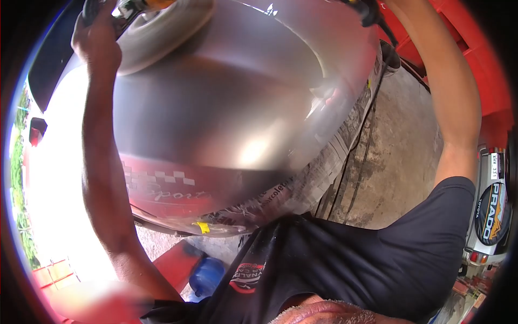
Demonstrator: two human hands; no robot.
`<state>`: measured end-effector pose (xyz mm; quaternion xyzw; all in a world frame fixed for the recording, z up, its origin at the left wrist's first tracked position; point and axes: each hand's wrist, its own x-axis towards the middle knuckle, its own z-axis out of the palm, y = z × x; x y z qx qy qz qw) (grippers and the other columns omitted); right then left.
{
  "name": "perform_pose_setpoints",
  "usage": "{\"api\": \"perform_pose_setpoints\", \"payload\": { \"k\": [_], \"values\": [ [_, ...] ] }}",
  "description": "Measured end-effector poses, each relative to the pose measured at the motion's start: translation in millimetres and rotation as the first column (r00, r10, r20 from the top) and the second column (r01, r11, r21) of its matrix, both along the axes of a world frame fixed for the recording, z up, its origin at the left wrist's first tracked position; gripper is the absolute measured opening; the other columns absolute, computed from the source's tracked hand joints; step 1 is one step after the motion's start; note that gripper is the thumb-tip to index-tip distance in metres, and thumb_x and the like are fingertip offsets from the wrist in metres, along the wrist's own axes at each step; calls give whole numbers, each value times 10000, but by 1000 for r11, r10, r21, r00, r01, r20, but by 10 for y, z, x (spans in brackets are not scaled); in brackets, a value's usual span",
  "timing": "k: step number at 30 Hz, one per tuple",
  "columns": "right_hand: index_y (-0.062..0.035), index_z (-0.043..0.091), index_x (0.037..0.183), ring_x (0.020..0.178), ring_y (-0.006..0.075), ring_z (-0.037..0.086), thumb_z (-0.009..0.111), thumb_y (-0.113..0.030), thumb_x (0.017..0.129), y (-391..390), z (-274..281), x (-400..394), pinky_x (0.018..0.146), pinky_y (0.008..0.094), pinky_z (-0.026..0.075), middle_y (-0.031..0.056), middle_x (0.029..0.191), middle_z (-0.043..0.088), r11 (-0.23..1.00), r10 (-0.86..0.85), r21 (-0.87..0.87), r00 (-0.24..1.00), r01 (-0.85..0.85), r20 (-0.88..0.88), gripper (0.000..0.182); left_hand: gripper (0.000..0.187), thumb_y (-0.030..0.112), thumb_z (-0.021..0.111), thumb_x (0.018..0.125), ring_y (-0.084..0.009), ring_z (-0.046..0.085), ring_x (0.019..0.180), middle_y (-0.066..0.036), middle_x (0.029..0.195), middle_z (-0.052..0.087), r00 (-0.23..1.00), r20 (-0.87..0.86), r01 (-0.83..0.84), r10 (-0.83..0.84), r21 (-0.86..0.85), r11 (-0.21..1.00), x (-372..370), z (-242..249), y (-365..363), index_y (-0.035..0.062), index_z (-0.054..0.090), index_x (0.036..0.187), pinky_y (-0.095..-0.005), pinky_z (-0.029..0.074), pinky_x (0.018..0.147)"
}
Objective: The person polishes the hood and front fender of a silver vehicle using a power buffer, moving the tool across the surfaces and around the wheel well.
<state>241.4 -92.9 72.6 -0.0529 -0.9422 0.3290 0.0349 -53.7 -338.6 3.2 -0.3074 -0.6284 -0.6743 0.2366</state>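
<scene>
At the upper left, my left hand (98, 36) is closed around the dark handle of a power polisher (129, 9). The polisher's round pad (167, 40) is blurred and lies against a shiny grey and red curved car panel (210, 113). Most of the tool's body is cut off by the top edge. My right forearm (450, 81) reaches up to the top right, where the hand itself passes out of the picture. Near that wrist is a black tool end (369, 13) with a cord hanging from it.
Printed plastic or paper sheeting (280, 197) with yellow tape (203, 227) edges the panel's lower side. A dark cord (362, 129) runs down over the concrete floor (396, 140). A blue container (206, 276) stands below. A vehicle with a spare-wheel cover (491, 213) is at the right.
</scene>
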Motion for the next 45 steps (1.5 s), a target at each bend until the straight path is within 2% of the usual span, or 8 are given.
{"api": "perform_pose_setpoints", "payload": {
  "k": [6,8,15,24,34,35,39,45],
  "values": [
    [-57,306,1561,1174,158,523,843,-65,774,354,-301,1147,928,271,472,95,1288,578,997,-47,58,997,51,-59,953,232,183,683,907,-65,502,605,10,790,558,970,25,240,-241,25,970,1590,-129,675,50,615,1084,-240,410,518],
    [-14,306,1561,1379,204,447,738,-115,753,532,-501,1642,1177,336,284,110,1456,507,967,-256,27,965,255,57,922,242,185,683,917,-77,545,642,-5,840,593,954,93,291,-286,-36,956,2257,-143,832,33,609,1091,-247,438,546],
    [-42,316,1560,1382,214,448,719,-48,729,671,-1159,3376,1177,346,298,121,1488,486,895,-444,-76,895,440,-39,923,152,89,647,884,-442,664,777,-259,770,630,815,38,580,-579,-61,812,3263,-471,1499,2,553,965,-449,493,658],
    [10,300,1557,1377,234,460,707,-71,659,134,-1286,4404,1183,356,311,151,1526,442,770,-624,-154,781,619,17,989,186,37,737,834,-277,712,710,-184,740,662,665,94,746,-740,-48,664,4142,-993,1812,-30,598,938,-391,547,647],
    [2,266,1571,1365,227,472,708,-66,662,-169,-820,3757,1166,344,339,149,1511,452,841,-530,-124,848,526,4,1013,204,57,768,832,-121,629,638,-112,674,617,813,-30,582,-582,37,812,3629,-683,1086,-22,606,929,-318,498,550],
    [-12,262,1576,1354,222,482,741,-85,686,-189,-720,3558,1163,342,343,140,1489,471,844,-517,-136,855,519,50,1014,186,14,736,779,-335,685,693,-211,740,629,802,55,593,-595,44,804,3496,-571,973,-32,572,855,-402,524,616],
    [-34,284,1575,1324,193,503,806,-160,713,-200,-496,2687,1147,333,357,115,1453,508,939,-338,-84,940,335,-34,1015,156,14,713,787,-324,711,699,-215,806,684,881,-109,473,-461,198,858,2859,-337,603,-45,613,890,-393,548,629],
    [-44,299,1568,1260,179,521,793,-170,772,-256,-107,1259,1081,324,399,89,1374,562,978,-198,79,978,192,66,945,356,150,686,876,-103,533,683,-7,829,592,929,144,336,-341,58,940,1824,90,-313,-7,642,1193,-262,444,593]
  ]
}}
